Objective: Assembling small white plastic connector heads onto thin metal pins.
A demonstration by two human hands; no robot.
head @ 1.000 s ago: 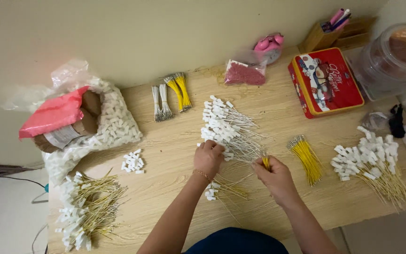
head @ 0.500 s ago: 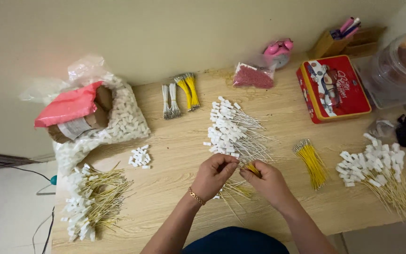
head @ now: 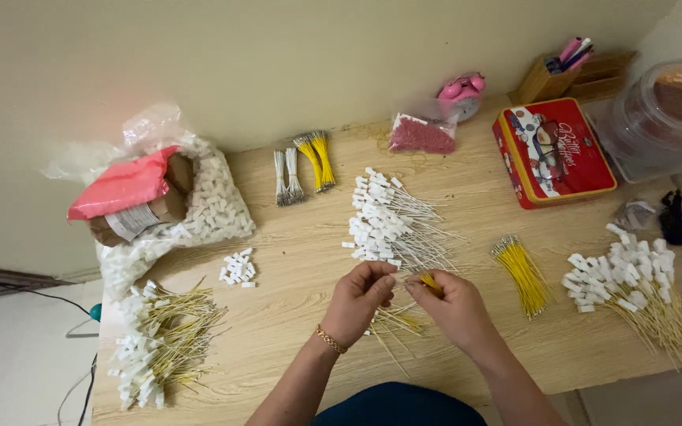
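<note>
Pale wood bench (head: 294,260) against a plain cream wall, seen from overhead; both hands meet near its front edge, forearms angled in from below. Left hand (head: 361,301), a bracelet at the wrist, pinches its fingertips together toward the right hand (head: 450,304); the right one is closed on a short yellow wire (head: 429,282); thin loose wires (head: 395,322) lie just beneath them. Behind sits a heap of white-tagged wires (head: 388,221); a yellow wire bundle (head: 521,272) lies to the right; a red tin (head: 554,151) stands farther back.
</note>
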